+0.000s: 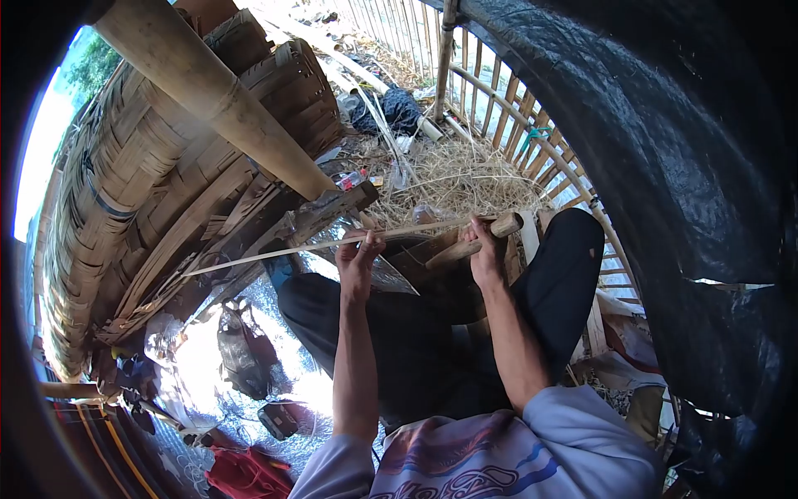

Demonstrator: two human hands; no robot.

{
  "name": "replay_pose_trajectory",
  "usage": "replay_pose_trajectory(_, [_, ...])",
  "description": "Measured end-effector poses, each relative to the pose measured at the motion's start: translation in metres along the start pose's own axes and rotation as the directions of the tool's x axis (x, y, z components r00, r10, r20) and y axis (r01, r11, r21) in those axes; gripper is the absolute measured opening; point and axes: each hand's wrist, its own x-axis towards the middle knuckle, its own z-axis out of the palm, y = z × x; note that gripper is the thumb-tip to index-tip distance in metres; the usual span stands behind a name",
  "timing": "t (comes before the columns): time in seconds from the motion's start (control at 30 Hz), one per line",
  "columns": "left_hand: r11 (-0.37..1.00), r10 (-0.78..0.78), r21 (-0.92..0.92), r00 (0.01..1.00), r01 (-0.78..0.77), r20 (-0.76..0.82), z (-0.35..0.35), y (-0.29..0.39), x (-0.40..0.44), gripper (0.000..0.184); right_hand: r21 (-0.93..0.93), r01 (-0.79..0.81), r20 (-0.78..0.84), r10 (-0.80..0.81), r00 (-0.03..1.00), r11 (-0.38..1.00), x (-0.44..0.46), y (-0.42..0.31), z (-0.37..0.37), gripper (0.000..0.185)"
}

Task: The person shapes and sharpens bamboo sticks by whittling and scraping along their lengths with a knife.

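Observation:
A long, thin bamboo strip (283,252) stretches across in front of me, its far end out to the left near the woven bamboo. My left hand (357,256) is closed in a pinch on the strip. On the right, my right hand (488,256) has thumb and fingertips pinched at the strip's other end. A thick wooden handle (453,254) passes through the same hand, its rounded end sticking out to the right. Toward my left hand, the handle leads to a wide metal blade (395,277), like a large knife, partly hidden above my lap.
A thick bamboo pole (208,91) slants down at the upper left, in front of large woven bamboo (125,175). Straw and shavings (457,175) cover the ground ahead. A slatted bamboo fence (532,125) and black plastic sheeting (648,166) are on the right. Red cloth (245,474) lies lower left.

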Motion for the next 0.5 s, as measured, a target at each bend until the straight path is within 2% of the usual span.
replay_pose_trajectory(0.1, [0.999, -0.021, 0.050, 1.000, 0.020, 0.021, -0.004, -0.007, 0.001, 0.010, -0.026, 0.029, 0.026, -0.028, 0.999, 0.999, 0.000, -0.006, 0.002, 0.013])
replay_pose_trajectory(0.13, [0.984, -0.017, 0.180, 0.998, 0.007, 0.054, -0.004, -0.009, 0.001, 0.012, -0.027, 0.029, 0.023, -0.029, 0.999, 0.999, -0.002, -0.005, 0.002, 0.013])
replay_pose_trajectory(0.17, [0.952, -0.016, 0.306, 0.996, -0.011, 0.087, -0.003, -0.009, 0.001, 0.013, -0.141, 0.024, 0.034, -0.019, 0.999, 0.990, -0.004, -0.005, 0.003, 0.013])
replay_pose_trajectory(0.2, [0.952, -0.017, 0.305, 0.996, -0.011, 0.086, -0.001, -0.012, -0.001, 0.013, -0.254, 0.019, 0.045, -0.008, 0.999, 0.967, -0.005, -0.004, 0.004, 0.014])
replay_pose_trajectory(0.3, [0.948, -0.005, 0.319, 1.000, -0.005, 0.030, 0.005, -0.017, -0.005, 0.017, -0.303, 0.029, 0.066, -0.010, 0.998, 0.953, -0.006, -0.001, 0.003, 0.018])
replay_pose_trajectory(0.37, [0.947, -0.012, 0.322, 0.999, 0.001, 0.033, 0.008, -0.013, -0.006, 0.017, -0.355, 0.030, 0.063, -0.008, 0.998, 0.934, -0.010, -0.008, 0.011, 0.018])
replay_pose_trajectory(0.43, [0.946, -0.019, 0.324, 0.999, 0.006, 0.036, 0.011, -0.014, -0.008, 0.018, -0.456, -0.027, 0.066, 0.063, 0.996, 0.890, -0.016, -0.015, 0.020, 0.019])
replay_pose_trajectory(0.5, [0.939, -0.049, 0.342, 0.997, 0.026, 0.060, 0.013, -0.018, -0.009, 0.019, -0.463, -0.027, 0.076, 0.070, 0.995, 0.886, -0.019, -0.010, 0.021, 0.019])
